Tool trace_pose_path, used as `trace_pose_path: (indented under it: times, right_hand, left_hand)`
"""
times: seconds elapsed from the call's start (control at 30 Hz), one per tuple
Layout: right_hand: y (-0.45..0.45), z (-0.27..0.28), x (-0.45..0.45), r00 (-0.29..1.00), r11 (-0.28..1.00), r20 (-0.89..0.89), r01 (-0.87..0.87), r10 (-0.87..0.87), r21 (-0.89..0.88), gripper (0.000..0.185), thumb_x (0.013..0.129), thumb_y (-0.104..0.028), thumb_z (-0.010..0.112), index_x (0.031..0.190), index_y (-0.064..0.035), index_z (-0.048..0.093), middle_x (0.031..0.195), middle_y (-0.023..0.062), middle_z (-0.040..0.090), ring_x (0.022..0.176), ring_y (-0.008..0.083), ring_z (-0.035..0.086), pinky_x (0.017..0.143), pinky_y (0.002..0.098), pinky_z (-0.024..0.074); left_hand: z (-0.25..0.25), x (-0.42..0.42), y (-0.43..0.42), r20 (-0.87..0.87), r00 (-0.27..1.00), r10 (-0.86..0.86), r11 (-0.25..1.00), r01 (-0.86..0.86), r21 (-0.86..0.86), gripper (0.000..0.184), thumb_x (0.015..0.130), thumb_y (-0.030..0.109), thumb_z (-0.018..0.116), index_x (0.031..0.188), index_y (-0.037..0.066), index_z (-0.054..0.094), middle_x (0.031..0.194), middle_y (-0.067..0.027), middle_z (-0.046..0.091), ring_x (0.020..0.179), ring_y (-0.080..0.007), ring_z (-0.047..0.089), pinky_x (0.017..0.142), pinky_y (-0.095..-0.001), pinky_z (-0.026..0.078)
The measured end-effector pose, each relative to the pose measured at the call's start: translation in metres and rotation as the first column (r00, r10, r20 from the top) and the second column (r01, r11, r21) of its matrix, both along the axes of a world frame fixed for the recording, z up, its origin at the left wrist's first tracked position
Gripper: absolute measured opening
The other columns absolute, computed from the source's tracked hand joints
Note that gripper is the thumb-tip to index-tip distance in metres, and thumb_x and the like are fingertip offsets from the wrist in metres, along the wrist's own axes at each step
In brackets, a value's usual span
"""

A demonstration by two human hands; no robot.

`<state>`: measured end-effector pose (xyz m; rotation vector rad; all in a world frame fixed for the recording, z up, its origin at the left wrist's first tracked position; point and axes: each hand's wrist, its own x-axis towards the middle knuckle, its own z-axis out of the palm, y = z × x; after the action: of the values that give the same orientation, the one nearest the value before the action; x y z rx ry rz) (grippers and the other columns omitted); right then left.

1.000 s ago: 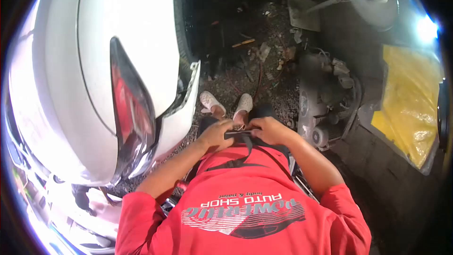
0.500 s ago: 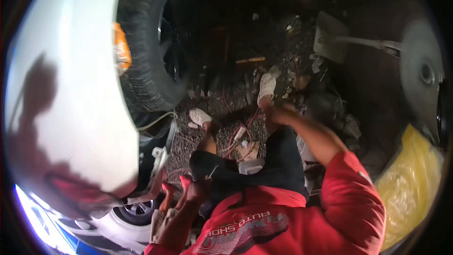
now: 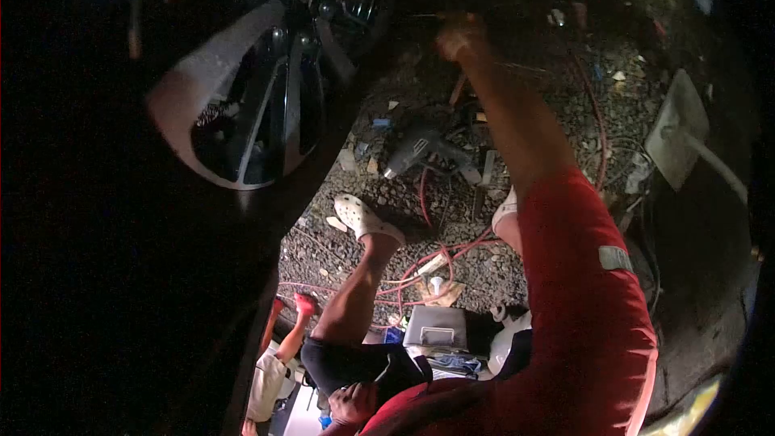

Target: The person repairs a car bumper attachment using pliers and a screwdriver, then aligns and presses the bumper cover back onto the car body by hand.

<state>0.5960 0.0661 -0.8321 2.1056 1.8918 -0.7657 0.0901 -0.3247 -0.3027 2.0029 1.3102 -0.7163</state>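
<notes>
Stretched far forward over the dark gravel, my right hand (image 3: 462, 35) is closed. A thin, dim shape extends left from it, too dark to identify. A black heat-gun-like tool (image 3: 432, 153) lies on the gravel below that hand, apart from it. My left hand (image 3: 353, 402) rests low by my dark shorts (image 3: 363, 367), its fingers curled round something I cannot make out. A thin light line shows just above those fingers. The spoked car wheel (image 3: 278, 89) fills the upper left, beside my outstretched right arm.
Red hose (image 3: 424, 262) loops over the gravel between my white clogs (image 3: 355, 214). A grey box (image 3: 436, 329) stands near my legs. Another person's legs (image 3: 292, 339) show at lower left. A fan base (image 3: 678, 129) stands at right.
The view has swung down and closer to the wheel. My hands, together at my waist earlier, are now apart. My right arm has reached far forward; my left hand is down by my leg.
</notes>
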Motion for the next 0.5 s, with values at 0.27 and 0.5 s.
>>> trace_pose_path:
  times: [0.27,0.5]
  right_hand:
    - [-0.051,0.091,0.019,0.795,0.83,-0.238,0.528,-0.558,-0.182,0.034,0.103,-0.016,0.054,0.13,-0.003,0.071,0.126,0.0256,0.073,0.115,0.0461,0.071,0.104,0.0609,0.0504]
    - [-0.3,0.328,0.002,0.873,0.824,-0.476,-0.192,-0.105,-0.534,0.043,0.101,-0.026,0.056,0.134,0.0,0.064,0.124,0.0288,0.069,0.11,0.0434,0.071,0.094,0.0564,0.0551]
  left_hand:
    - [0.015,0.003,0.007,0.058,0.997,0.056,0.997,-0.053,-0.054,0.027,0.093,0.03,0.075,0.074,0.018,0.06,0.065,-0.0067,0.064,0.052,-0.0306,0.065,0.048,-0.0446,0.05]
    - [0.067,0.065,0.066,0.13,0.988,-0.087,0.991,0.099,-0.091,0.019,0.1,0.037,0.068,0.096,0.019,0.069,0.082,-0.0073,0.073,0.063,-0.0321,0.069,0.056,-0.0475,0.053]
